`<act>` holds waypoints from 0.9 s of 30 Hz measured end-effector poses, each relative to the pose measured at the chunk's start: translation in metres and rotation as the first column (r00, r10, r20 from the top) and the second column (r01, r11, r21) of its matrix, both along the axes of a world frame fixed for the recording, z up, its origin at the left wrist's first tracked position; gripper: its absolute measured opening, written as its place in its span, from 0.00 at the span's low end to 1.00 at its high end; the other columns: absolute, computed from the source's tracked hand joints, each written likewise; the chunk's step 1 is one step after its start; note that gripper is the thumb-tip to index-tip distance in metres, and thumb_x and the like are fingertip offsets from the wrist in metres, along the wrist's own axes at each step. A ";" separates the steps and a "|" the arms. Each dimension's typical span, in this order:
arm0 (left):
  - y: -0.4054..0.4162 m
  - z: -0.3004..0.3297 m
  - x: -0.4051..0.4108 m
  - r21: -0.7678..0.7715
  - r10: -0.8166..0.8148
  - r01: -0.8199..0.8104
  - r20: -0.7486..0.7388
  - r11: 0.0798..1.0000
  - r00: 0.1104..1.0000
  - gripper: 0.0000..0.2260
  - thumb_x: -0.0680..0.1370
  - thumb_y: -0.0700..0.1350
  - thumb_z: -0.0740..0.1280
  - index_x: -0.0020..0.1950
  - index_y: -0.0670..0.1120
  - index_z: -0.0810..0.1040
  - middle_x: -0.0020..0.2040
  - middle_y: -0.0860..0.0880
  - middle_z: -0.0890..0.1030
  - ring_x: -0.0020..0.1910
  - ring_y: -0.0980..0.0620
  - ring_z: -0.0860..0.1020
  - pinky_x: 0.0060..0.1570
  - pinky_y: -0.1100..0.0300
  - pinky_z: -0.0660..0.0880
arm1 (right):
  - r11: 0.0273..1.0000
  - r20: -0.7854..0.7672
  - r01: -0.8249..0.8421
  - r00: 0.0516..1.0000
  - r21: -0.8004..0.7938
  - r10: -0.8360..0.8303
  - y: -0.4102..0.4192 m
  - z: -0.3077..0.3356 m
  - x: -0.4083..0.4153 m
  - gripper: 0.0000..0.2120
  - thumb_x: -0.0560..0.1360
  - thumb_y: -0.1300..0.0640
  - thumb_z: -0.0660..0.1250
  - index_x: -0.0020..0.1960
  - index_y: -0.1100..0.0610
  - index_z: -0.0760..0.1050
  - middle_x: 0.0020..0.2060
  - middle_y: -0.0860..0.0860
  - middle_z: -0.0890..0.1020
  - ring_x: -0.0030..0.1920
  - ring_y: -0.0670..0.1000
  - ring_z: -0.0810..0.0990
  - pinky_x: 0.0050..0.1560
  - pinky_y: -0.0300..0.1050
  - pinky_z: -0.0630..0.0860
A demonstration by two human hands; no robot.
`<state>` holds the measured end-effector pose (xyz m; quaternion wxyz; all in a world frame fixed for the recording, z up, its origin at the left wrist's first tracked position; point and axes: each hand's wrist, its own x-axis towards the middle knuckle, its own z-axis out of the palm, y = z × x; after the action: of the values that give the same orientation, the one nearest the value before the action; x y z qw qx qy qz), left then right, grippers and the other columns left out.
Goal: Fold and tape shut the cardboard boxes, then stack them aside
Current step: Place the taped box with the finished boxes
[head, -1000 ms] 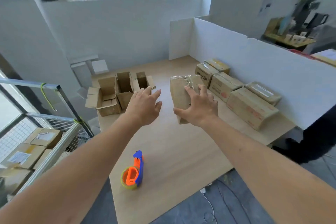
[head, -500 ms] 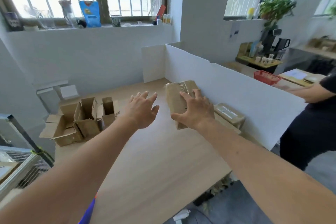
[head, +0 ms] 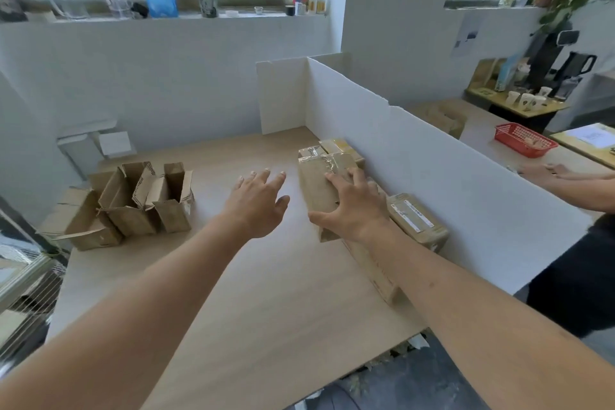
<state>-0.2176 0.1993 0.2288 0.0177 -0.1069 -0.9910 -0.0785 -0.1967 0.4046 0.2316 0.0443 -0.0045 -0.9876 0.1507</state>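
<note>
A taped cardboard box (head: 317, 190) is held above the wooden table (head: 253, 293), over the row of sealed boxes (head: 414, 220) along the white divider (head: 442, 183). My right hand (head: 354, 206) grips the taped box from above, fingers spread over its top and thumb on its left side. Beside it to the left, my left hand (head: 258, 205) hovers with straight fingers and holds nothing. Several unsealed boxes with raised flaps (head: 133, 200) stand at the table's left edge. More sealed boxes (head: 336, 146) lie further back by the divider.
Another person's hands (head: 549, 173) and dark torso are beyond the divider on the right, near a red basket (head: 522, 140). A wire rack (head: 26, 280) stands left of the table. White boxes (head: 100, 143) sit against the back wall.
The view has tilted up, so the tape dispenser has left the frame. My right hand has carried the taped box rightward to above the row of sealed boxes. My left hand stays off it.
</note>
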 end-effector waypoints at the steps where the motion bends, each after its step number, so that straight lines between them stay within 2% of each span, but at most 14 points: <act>1: 0.002 -0.004 -0.010 -0.005 0.005 -0.005 0.007 1.000 1.000 0.27 0.85 0.56 0.56 0.83 0.51 0.56 0.82 0.44 0.59 0.81 0.40 0.56 0.79 0.44 0.53 | 1.000 0.012 -0.006 1.000 -0.001 0.006 0.002 -0.004 -0.011 0.45 0.63 0.27 0.68 0.77 0.37 0.61 0.76 0.50 0.61 0.74 0.61 0.64 0.71 0.61 0.65; 13: 0.005 -0.053 -0.153 0.006 0.038 -0.039 0.111 0.999 0.993 0.27 0.85 0.55 0.56 0.83 0.50 0.57 0.81 0.42 0.60 0.80 0.40 0.57 0.79 0.45 0.54 | 0.998 0.119 -0.039 0.992 0.043 0.034 0.005 -0.045 -0.153 0.44 0.64 0.27 0.68 0.76 0.39 0.63 0.73 0.51 0.63 0.70 0.61 0.67 0.68 0.60 0.65; 16: 0.009 -0.061 -0.183 0.003 0.052 -0.052 0.133 0.999 0.990 0.27 0.85 0.56 0.56 0.82 0.49 0.58 0.80 0.42 0.62 0.79 0.41 0.59 0.77 0.46 0.57 | 0.997 0.148 -0.075 0.986 0.030 0.070 0.004 -0.057 -0.186 0.43 0.64 0.28 0.68 0.76 0.40 0.63 0.73 0.51 0.63 0.72 0.59 0.65 0.69 0.59 0.65; 27: 0.026 -0.102 -0.283 -0.014 0.222 -0.225 0.237 0.974 0.946 0.25 0.85 0.54 0.57 0.81 0.47 0.61 0.77 0.42 0.66 0.74 0.41 0.66 0.71 0.49 0.63 | 0.985 0.241 -0.169 0.956 -0.019 0.169 0.006 -0.117 -0.324 0.41 0.63 0.28 0.68 0.74 0.39 0.63 0.73 0.50 0.62 0.69 0.60 0.68 0.68 0.58 0.66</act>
<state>-0.5002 0.2257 0.1273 -0.0912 0.0165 -0.9912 -0.0945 -0.5211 0.4104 0.1142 -0.0894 0.0616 -0.9825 0.1512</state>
